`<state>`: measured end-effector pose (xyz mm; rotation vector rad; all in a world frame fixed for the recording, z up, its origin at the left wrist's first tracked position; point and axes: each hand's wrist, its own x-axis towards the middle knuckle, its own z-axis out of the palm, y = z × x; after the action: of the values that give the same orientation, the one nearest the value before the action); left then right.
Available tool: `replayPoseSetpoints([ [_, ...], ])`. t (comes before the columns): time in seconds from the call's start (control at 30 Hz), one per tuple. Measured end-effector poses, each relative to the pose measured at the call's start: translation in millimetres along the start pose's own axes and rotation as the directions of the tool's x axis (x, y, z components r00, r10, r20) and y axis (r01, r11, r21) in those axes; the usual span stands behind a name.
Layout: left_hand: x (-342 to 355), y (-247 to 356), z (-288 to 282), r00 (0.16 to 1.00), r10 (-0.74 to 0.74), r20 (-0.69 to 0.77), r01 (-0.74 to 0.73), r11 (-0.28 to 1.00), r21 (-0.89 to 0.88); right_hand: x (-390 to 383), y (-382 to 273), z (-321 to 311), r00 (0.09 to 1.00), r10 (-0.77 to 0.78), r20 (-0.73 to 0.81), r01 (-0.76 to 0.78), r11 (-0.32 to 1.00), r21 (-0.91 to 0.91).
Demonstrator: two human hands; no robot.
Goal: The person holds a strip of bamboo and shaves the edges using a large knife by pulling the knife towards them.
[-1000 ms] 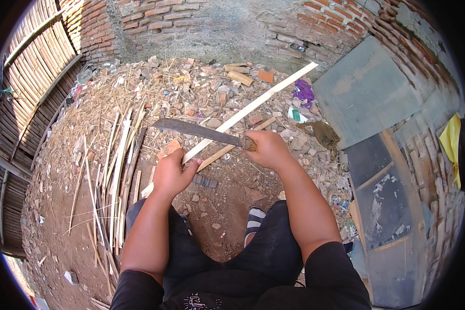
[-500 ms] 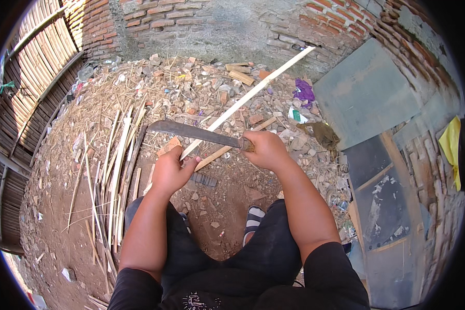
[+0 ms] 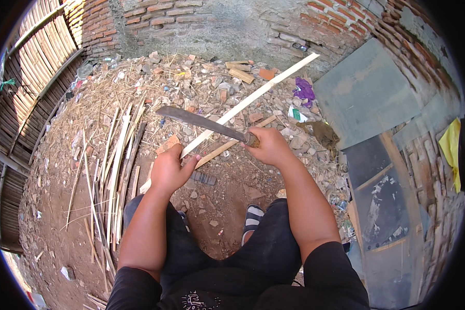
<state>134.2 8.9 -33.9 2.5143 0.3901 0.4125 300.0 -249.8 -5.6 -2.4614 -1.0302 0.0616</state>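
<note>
The left hand (image 3: 171,168) is gripping a pale wood strip (image 3: 258,93) between thumb and fingers, and the right hand (image 3: 267,146) is closed around the handle of one long knife (image 3: 196,119). The strip slants up to the right, and its far edge appears before the foot of the brick wall (image 3: 217,28). The blade crosses over the strip, its tip toward the left; I cannot tell if they touch. For moving, there is bare soil (image 3: 232,201) between the two knees, and beyond it begins the rubble (image 3: 201,98). At left, a bundle of sticks (image 3: 119,165) bounds this room; they overlap too much for exact counting. At right stand one grey-green board (image 3: 369,93) and one dark panel (image 3: 382,212). I count also one loose stick (image 3: 264,122) on the ground, one purple cloth (image 3: 304,92) and one dark block (image 3: 203,178).
</note>
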Motion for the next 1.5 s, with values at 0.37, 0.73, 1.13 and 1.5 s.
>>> replayPoseSetpoints([
  [0.37,1.4,-2.4,-15.8,0.997,0.036,-0.062,-0.03,0.994,0.106,-0.5,53.1,-7.0,0.921,0.261,-0.287,-0.21,0.957,0.198],
  [0.73,-2.7,1.8,-19.1,0.996,-0.001,0.093,-0.006,0.997,0.082,7.3,6.7,-10.0,0.991,0.004,0.137,-0.005,1.0,0.006],
  [1.13,0.3,-0.7,-8.0,0.997,-0.012,0.07,0.014,1.0,-0.018,2.1,9.1,1.2,0.997,-0.046,0.059,0.042,0.997,0.063],
  [1.5,4.1,-9.5,-15.0,0.999,0.002,-0.041,-0.001,0.999,0.035,-3.0,27.7,-5.3,0.989,0.116,-0.088,-0.101,0.982,0.158],
])
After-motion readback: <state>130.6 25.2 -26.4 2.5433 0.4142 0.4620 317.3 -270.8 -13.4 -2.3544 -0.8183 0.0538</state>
